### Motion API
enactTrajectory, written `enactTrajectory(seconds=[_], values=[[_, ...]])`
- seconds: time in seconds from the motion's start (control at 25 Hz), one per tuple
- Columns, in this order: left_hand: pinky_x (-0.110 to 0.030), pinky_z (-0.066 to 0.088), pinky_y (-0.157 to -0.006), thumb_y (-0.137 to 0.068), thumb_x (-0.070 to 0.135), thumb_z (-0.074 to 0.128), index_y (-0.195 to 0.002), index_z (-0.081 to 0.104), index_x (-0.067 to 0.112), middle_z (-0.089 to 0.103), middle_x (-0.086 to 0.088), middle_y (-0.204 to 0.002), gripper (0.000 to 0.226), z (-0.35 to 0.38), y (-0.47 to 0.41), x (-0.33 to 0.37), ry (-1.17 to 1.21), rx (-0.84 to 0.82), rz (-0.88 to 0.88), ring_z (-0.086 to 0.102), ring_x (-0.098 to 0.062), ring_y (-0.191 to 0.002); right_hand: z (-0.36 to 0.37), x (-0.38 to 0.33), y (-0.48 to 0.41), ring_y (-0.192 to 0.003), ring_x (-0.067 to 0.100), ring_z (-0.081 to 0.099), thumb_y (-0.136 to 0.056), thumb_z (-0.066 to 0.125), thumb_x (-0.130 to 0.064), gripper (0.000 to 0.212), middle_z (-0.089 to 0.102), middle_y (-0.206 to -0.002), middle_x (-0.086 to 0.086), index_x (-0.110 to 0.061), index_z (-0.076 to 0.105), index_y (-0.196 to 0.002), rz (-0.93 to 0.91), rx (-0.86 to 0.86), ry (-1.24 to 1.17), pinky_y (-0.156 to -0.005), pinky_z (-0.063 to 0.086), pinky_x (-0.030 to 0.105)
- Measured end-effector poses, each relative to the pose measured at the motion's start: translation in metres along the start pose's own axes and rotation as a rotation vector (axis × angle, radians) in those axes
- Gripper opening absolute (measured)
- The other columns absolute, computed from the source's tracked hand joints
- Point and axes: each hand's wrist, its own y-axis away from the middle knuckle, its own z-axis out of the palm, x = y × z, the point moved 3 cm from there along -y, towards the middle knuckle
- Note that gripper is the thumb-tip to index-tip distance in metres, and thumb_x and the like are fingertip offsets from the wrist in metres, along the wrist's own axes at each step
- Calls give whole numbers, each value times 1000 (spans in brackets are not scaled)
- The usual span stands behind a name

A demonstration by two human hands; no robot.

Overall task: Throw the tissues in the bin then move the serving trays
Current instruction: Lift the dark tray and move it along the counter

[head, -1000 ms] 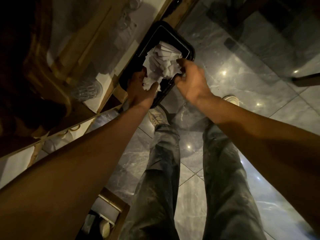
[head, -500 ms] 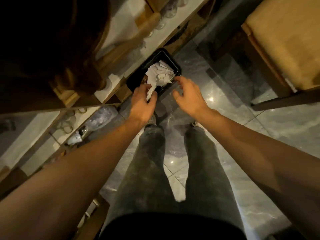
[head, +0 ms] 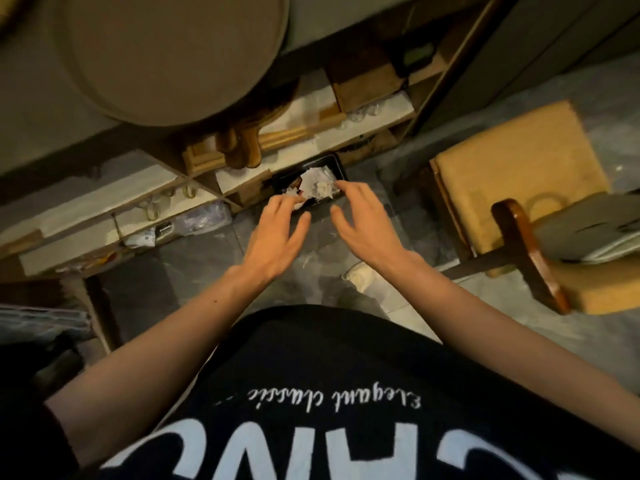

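Down on the floor against the shelf unit (head: 194,188) sits the bin (head: 341,164), a small black rectangular tub, seen from the head camera almost straight above. White crumpled tissues (head: 318,183) fill its right part, with a darker scrap showing at their left edge. Some of the paper rises over the near rim.

Both hands hang above the bin's near side, palms down. Left hand (head: 277,233) has its fingers spread and loosely curved, the tips lying over the bin's near left corner; it grips nothing that can be seen, though a bit of white paper shows just past its fingertips and whether they touch it cannot be told. Right hand (head: 367,220) is likewise spread and empty, its forefinger reaching over the tissues at the bin's right end, thumb apart and pointing left. A clear gap lies between the two hands.

Bare forearms run back to a black shirt (head: 329,393) with white lettering that fills the bottom of the view. A large round tray (head: 166,53) lies on the counter at upper left, overhanging the shelves. Wooden boards stand in the shelf beside the bin. Right of the bin stands a chair (head: 519,188) with a tan cushion and dark wooden back. Grey tile floor (head: 166,268) shows around the legs. Motion blur softens the edges.
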Motion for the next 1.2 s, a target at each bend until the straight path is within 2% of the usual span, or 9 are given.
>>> enactTrajectory(seconds=[0.08,0.16,0.4,0.52,0.6,0.76,0.96,1.2], values=[[-30,44,-95,-98,37,43,-131,48,16,48,-4,-128,40,-25,9,5,-27,60,52,48,-16,-119,-6,-28,1,-123,27,49,-97,52,-28,45,51,-133,9,-12,47,-138,-88,1,84,-95,47,43],[-32,44,-97,-98,38,42,-131,49,15,49,-4,-129,41,-50,15,4,-57,103,90,48,-17,-120,-8,-55,-2,-123,26,48,-97,52,-28,45,51,-134,8,-13,47,-139,-157,16,167,-93,48,41],[-40,43,-102,-96,42,41,-132,51,11,50,-12,-132,48,-140,26,-14,-203,197,190,47,-26,-123,-3,-136,-22,-123,31,51,-95,56,-31,49,52,-135,15,-9,48,-138,-323,96,345,-99,47,42],[-43,43,-103,-95,43,40,-131,52,9,51,-16,-132,51,-179,24,-39,-229,235,178,47,-29,-125,8,-169,-41,-125,33,50,-94,56,-33,53,51,-137,19,-9,46,-140,-328,120,412,-102,45,45],[-41,41,-106,-95,43,41,-133,50,9,50,-15,-133,51,-201,18,-53,-247,259,174,45,-29,-126,11,-184,-54,-125,34,50,-94,55,-35,55,50,-137,20,-9,43,-142,-318,145,433,-101,46,47],[-41,38,-109,-96,42,42,-135,45,11,46,-16,-137,50,-231,0,-72,-255,304,122,42,-29,-130,7,-200,-80,-134,30,40,-96,51,-40,60,40,-146,16,-17,34,-148,-214,186,405,-104,43,44],[-45,39,-108,-97,43,41,-137,42,12,43,-17,-140,50,-248,-35,-82,-272,351,18,41,-31,-131,-15,-198,-126,-135,32,36,-95,50,-44,65,34,-149,15,-20,26,-150,-141,193,377,-103,44,46],[-47,39,-105,-96,43,44,-138,40,16,38,-16,-144,51,-250,-80,-76,-266,398,-182,37,-32,-133,-46,-169,-185,-131,38,39,-95,52,-43,67,35,-147,19,-16,25,-150,-128,154,341,-99,44,50]])
